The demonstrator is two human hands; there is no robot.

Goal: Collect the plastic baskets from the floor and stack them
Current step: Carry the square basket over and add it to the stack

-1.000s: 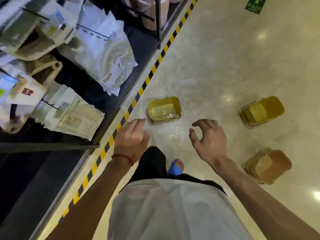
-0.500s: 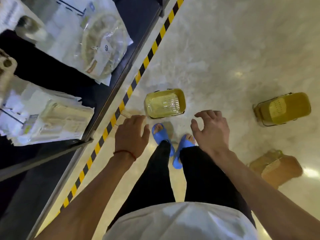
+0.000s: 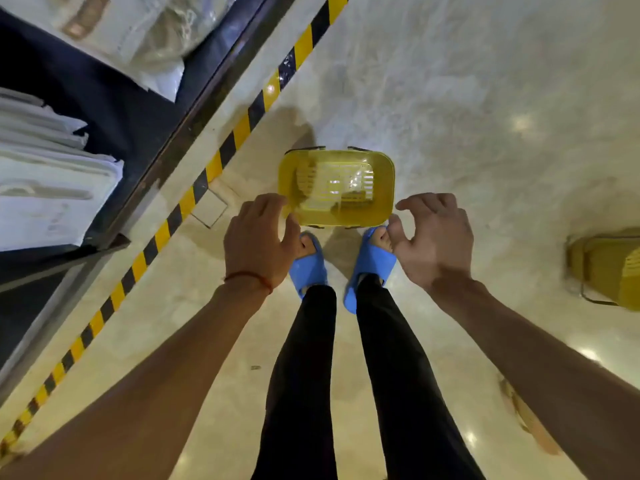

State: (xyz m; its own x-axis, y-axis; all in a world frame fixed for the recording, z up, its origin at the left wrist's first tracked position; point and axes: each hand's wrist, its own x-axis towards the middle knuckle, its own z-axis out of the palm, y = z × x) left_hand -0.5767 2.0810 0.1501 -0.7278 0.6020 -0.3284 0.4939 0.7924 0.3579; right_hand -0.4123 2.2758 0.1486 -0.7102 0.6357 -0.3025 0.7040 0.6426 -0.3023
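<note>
Closing in: yellow basket (image 3: pixel 336 187) now at 12 o'clock between my left hand (image 3: pixel 258 242) and right hand (image 3: pixel 434 242), both spread, empty; ready to lift.

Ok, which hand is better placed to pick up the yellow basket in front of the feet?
Left, marginally: the left hand overlaps the near corner of the yellow basket, while the right hand hovers just beside the other corner. Both are empty.

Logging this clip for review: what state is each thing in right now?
Near basket: upright on the floor, empty, not held.
Far basket: tipped on its side, cut by the frame edge.
Left hand: open, holds nothing.
Right hand: open, holds nothing.
</note>
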